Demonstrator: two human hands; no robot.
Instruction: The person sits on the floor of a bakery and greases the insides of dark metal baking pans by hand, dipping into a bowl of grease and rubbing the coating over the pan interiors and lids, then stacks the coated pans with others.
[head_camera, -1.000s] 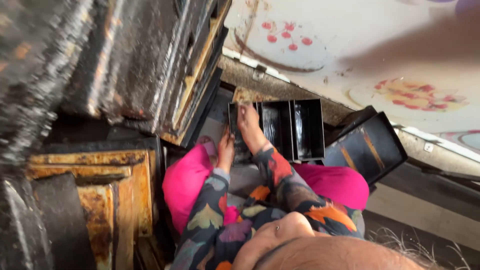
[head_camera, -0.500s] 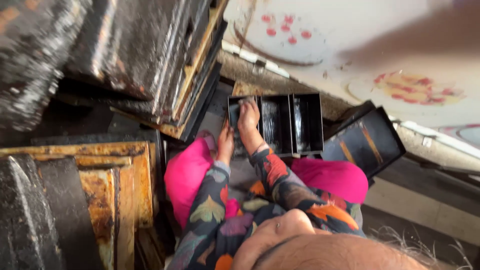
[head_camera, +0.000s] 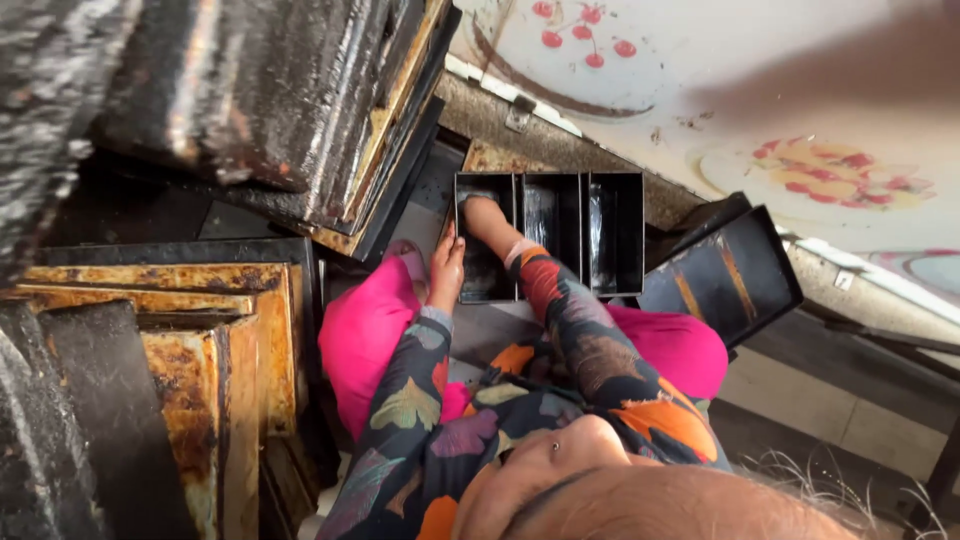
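Black, greased metal was what I had under my fingers: a three-compartment loaf tin (head_camera: 550, 235) lay just above the middle of the frame, propped on my lap over the pink trousers (head_camera: 365, 330). My right hand (head_camera: 483, 215) was down inside the leftmost compartment, pressed against its floor and far wall; the fingers looked curled as if bunched round something, but whether they held a cloth or only rubbed the metal I could not tell. My left hand (head_camera: 446, 270) lay against the tin's left outer wall, fingers stretched and flat along it, steadying and not clasping.

By my reckoning I was at the first of three pockets, working the inside of it, with the middle and right compartments not yet reached. The next move, as I judged it, called for lifting the right hand over the thin divider into the middle pocket while the left kept the tin from sliding off my knee.

A single dark tray (head_camera: 720, 280) leaned to the right of centre, against the table's edge. Rusted, crusted baking trays (head_camera: 170, 330) were stacked at the lower left, more of them piled at the upper left, and a white table top with red cherry prints (head_camera: 720, 80) filled the upper right
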